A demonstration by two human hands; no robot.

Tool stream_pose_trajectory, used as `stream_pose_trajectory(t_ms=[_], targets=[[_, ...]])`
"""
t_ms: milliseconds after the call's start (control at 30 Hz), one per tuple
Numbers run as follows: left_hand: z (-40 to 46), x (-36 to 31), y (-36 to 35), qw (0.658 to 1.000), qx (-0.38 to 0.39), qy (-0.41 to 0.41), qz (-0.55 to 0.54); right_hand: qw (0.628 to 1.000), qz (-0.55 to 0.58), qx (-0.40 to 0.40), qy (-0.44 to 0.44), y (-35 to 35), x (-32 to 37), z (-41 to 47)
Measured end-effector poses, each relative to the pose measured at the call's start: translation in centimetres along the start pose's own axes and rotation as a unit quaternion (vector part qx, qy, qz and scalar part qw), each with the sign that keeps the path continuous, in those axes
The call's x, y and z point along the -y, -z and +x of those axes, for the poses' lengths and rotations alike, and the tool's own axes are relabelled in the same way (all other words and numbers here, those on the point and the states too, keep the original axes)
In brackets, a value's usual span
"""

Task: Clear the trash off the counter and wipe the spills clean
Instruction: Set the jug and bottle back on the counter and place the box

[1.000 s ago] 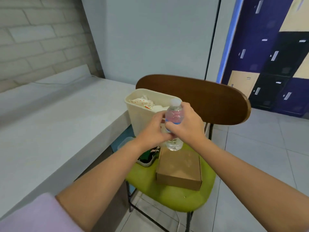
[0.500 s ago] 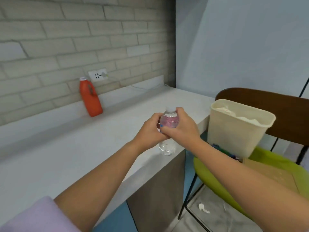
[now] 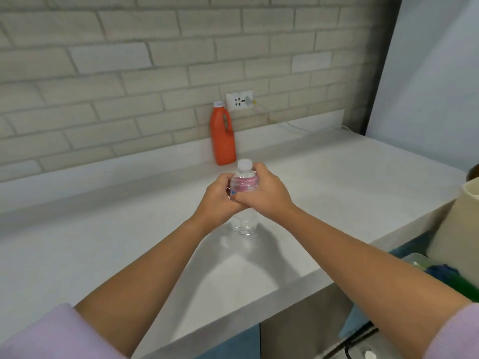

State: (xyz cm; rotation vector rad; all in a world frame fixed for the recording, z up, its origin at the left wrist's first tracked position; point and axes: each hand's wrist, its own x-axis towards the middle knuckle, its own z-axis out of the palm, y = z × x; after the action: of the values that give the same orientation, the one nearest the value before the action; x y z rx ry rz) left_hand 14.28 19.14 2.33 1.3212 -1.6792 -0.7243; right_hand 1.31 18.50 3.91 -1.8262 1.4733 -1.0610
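While two hands, left hand (image 3: 216,200) and right hand (image 3: 265,194), share one grip on one capped water bottle (image 3: 244,200) above the table (image 3: 103,242) | one orange jug (image 3: 223,136) by the wall | one cream bin (image 3: 458,224) at right

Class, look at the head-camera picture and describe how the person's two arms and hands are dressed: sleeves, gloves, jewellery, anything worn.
Both hands, the left hand and the right hand, are bare: no gloves, rings or watch show. The forearms are uncovered too. Pale lilac sleeves, the left sleeve and the right sleeve, sit pushed up near the elbows, plain with no visible print.
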Motion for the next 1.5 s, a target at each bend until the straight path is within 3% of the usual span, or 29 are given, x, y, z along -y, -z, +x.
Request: stream_pose_trajectory(t_ms=[267,567,967,1100,1267,1500], targets=[[8.3,4.8,1.9,0.991,-0.120,0.061,0.018,0.984,0.140,0.110,0.025,-4.2,-2.0,10.6],[18.7,9.8,2.9,0.963,-0.241,0.122,0.028,0.975,0.092,0.202,0.000,-6.8,-6.8,21.1],[28.3,16.1,3.7,0.943,-0.282,0.176,0.022,0.972,0.033,0.231,-0.013,-11.5,-12.9,28.7],[31.0,17.3,3.9,0.945,-0.280,0.167,0.026,0.967,-0.048,0.249,0.030,-11.8,-14.4,29.5],[33.3,18.1,3.0,0.951,-0.268,0.151,0.021,0.928,-0.184,0.306,0.104,-11.4,-15.6,28.6],[32.9,18.9,3.4,0.955,-0.259,0.136,0.053,0.932,-0.170,0.301,0.112,-11.5,-16.2,27.5]])
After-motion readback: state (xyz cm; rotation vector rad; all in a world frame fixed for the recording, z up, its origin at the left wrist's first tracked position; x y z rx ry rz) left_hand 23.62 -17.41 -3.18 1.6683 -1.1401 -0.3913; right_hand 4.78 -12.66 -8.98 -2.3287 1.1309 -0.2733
